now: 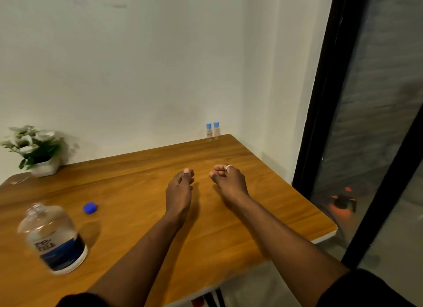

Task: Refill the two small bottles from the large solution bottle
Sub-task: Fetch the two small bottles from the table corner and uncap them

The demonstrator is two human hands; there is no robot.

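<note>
Two small clear bottles (212, 130) with light blue caps stand side by side at the table's far right corner, against the wall. The large clear solution bottle (53, 238) with a blue label stands uncapped at the near left. Its blue cap (90, 208) lies on the wood to its right. My left hand (179, 188) and my right hand (227, 180) hover over the middle of the table, fingers loosely curled, holding nothing. Both hands are well short of the small bottles. A ring shows on my right hand.
The wooden table (146, 169) butts against a white wall. A white pot with a small leafy plant (36, 151) stands at the far left. A black-framed glass door (357, 123) runs along the right, just past the table's edge.
</note>
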